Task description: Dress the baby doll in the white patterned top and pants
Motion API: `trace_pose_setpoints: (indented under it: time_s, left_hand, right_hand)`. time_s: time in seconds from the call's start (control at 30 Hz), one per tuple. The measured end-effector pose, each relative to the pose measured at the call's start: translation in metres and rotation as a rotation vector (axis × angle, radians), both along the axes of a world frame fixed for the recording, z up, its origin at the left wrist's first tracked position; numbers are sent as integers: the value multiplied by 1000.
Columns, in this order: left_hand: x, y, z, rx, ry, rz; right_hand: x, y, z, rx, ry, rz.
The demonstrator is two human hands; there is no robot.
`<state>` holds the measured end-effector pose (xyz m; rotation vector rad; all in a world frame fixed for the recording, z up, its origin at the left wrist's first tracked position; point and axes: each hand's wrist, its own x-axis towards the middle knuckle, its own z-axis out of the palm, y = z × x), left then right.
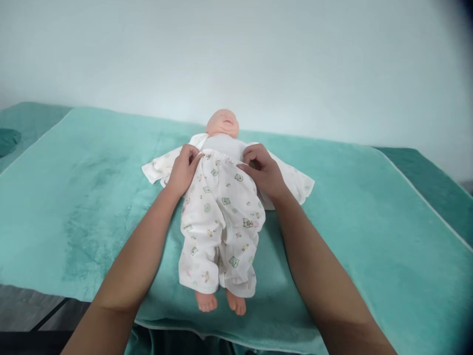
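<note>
A baby doll (222,123) lies on its back with its head away from me and its bare feet toward me. It wears white trousers (225,217) printed with small green and pink animals, and their waistband reaches up over its belly. A matching white jacket (293,178) lies spread out underneath, sleeves out to both sides. My left hand (185,168) is closed at the left side of the waistband, its thumb and fingers on the cloth. On the opposite side, my right hand (264,171) pinches the waistband with curled fingers. The fingertips are partly hidden.
A green plush cloth (92,197) covers the table under the doll. Behind the table stands a pale wall (236,54). The cloth's front edge hangs near me, and grey floor (25,308) shows at the lower left.
</note>
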<state>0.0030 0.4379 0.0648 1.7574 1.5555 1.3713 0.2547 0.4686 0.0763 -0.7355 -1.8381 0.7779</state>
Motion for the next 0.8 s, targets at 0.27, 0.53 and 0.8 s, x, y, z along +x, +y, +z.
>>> trace_pose_setpoints:
  time_s: [0.27, 0.53, 0.8]
  left_hand:
    - [-1, -8, 4, 171, 193, -50]
    - [-4, 30, 10, 15, 206, 135]
    - [7, 47, 13, -114, 92, 205]
  right_hand:
    - [-9, -11, -12, 69, 29, -174]
    - [-15, 27, -4, -98, -106, -381]
    - [-20, 52, -12, -189, -61, -495]
